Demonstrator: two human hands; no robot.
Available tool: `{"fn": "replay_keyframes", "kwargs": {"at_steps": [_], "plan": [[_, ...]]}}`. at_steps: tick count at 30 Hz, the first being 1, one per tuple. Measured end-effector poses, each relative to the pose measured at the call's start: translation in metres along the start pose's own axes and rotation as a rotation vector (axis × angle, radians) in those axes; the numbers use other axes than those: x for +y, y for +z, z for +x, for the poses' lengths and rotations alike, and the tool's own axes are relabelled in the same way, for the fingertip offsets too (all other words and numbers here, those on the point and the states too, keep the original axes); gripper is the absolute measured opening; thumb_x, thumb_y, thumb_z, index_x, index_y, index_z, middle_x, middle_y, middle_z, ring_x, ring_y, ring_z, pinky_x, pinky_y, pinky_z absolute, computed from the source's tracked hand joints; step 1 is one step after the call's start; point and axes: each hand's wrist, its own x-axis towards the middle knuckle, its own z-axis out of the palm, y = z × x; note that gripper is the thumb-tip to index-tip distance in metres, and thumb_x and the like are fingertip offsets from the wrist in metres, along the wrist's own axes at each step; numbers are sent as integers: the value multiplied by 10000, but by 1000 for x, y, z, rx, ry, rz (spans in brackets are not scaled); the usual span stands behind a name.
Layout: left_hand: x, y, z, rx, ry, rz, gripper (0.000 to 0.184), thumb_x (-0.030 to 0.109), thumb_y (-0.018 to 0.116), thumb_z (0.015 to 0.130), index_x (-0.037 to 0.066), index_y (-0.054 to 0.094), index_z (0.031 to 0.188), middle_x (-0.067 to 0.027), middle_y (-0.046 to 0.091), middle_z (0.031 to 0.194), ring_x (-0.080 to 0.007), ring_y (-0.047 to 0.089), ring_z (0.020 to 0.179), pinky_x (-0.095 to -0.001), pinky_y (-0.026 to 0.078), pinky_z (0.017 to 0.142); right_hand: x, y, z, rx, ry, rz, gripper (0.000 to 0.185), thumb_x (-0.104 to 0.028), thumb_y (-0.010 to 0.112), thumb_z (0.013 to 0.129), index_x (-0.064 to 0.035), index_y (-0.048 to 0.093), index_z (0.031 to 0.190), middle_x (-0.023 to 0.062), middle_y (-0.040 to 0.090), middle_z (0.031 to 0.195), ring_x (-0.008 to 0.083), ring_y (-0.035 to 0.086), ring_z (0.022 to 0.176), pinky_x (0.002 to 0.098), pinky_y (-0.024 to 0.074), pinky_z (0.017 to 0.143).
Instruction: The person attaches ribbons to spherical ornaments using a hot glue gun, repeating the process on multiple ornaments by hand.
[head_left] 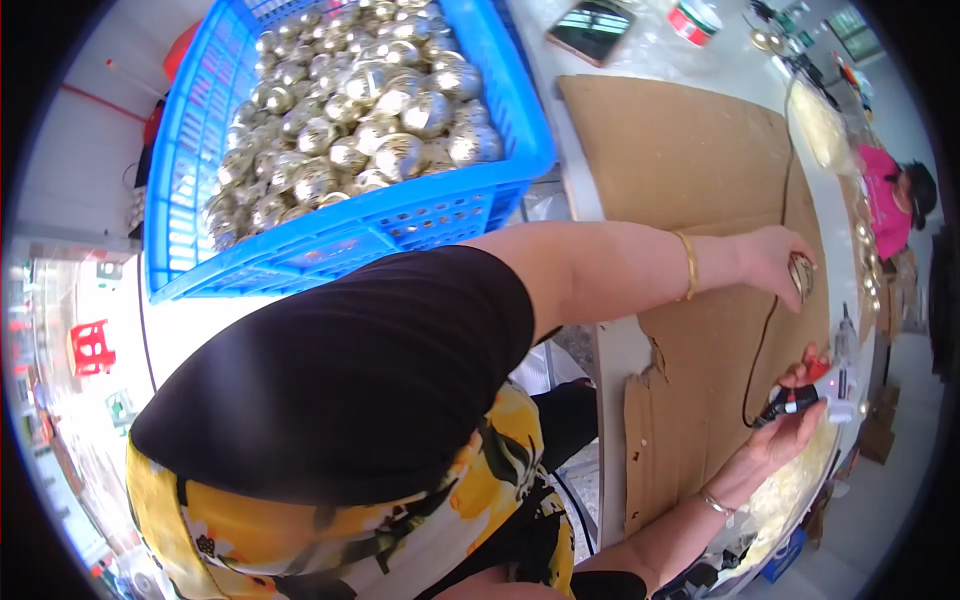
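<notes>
My left hand (775, 262) is out over the cardboard, its fingers curled round a shiny silver-gold ball (801, 277) with a patterned surface. Nearer the bottom right, my right hand (785, 415) grips a black corded hand tool (788, 404); its exact kind is unclear. From it a thin dark cord (757, 360) runs across the cardboard sheet (700, 400). The tool lies apart from the ball. Right beside my right hand stands a clear and white object (843, 375) that I cannot make out.
A blue plastic crate (350, 235) full of similar shiny balls (400, 155) stands at my left. On the white table are a phone (591, 30), a red-and-white tub (694, 20) and a pale bag (818, 125). Another person in pink (882, 200) is across the table.
</notes>
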Motion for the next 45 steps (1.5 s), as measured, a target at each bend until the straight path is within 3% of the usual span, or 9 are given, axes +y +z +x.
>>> {"fn": "replay_keyframes", "kwargs": {"at_steps": [3, 4, 6, 8, 18, 45], "plan": [[-5, 1, 4, -66, 94, 19, 632, 296, 792, 505, 61, 615, 1064, -148, 641, 962, -246, 611, 872, -328, 491, 776, 2, -1, -1, -21, -26, -261, 762, -296, 719, 758, 42, 321, 1312, 219, 443, 1280, 244, 518, 1033, 339, 461, 834], [-4, 2, 4, -93, 122, 97, 587, 183, 781, 574, 50, 580, 1109, -70, 615, 925, -122, 567, 804, -284, 484, 680, 4, -3, -2, -39, -2, -257, 741, -307, 704, 770, 28, 329, 1313, 220, 457, 1265, 281, 533, 1073, 392, 487, 843], [-7, 6, 5, -116, 175, 30, 527, 61, 732, 621, 22, 562, 1119, -57, 610, 979, -121, 571, 877, -259, 491, 770, 5, 17, -6, -6, 24, -352, 709, -351, 669, 798, 17, 346, 1310, 203, 464, 1268, 264, 513, 1102, 397, 463, 879], [-1, 6, 1, -120, 174, 100, 520, 61, 727, 621, 22, 564, 1113, -55, 608, 975, -116, 571, 880, -258, 486, 775, 6, 20, -5, -45, 53, -335, 648, -337, 654, 814, 14, 379, 1283, 198, 474, 1262, 279, 511, 1134, 440, 477, 878], [12, 5, -4, -29, 107, 219, 531, 63, 741, 627, 19, 547, 1119, -57, 610, 952, -123, 580, 865, -254, 472, 795, 9, 29, -5, 41, 21, -437, 530, -319, 629, 836, 36, 474, 1197, 181, 584, 1090, 282, 574, 1027, 463, 477, 887], [7, 7, -2, 28, 221, 321, 519, 63, 735, 620, 29, 562, 1108, -90, 615, 964, -168, 601, 873, -276, 483, 799, 9, 25, -7, 41, 40, -464, 409, -238, 628, 854, 32, 525, 1143, 111, 609, 1031, 203, 611, 875, 339, 496, 827]]}}
